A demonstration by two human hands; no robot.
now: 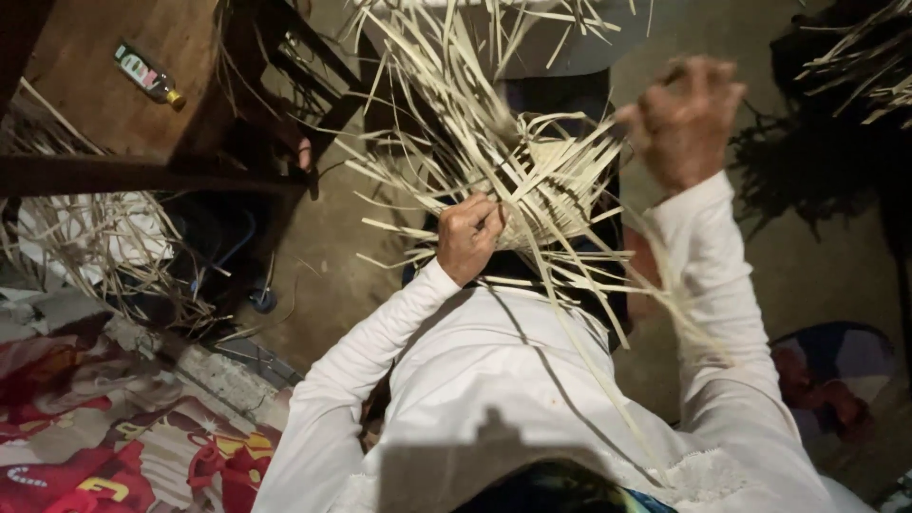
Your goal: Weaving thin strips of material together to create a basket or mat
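head view: left hand (467,237) fingers clamp on the pale half-woven straw mat (546,176); right hand (682,119), blurred, curls around loose pale strips (665,285) beside it.

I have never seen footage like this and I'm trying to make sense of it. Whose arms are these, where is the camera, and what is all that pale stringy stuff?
The camera sits on a person's head and looks down, so you see their own arms in white sleeves. The left hand grips a half-woven mat made of pale flat strips, whose loose ends stick out all round. The right hand is raised and blurred; it seems to pull one long strip, though the grip is unclear. More strips lie in a pile at the left. A small bottle lies on a brown wooden surface. A patterned red cloth is at the lower left.
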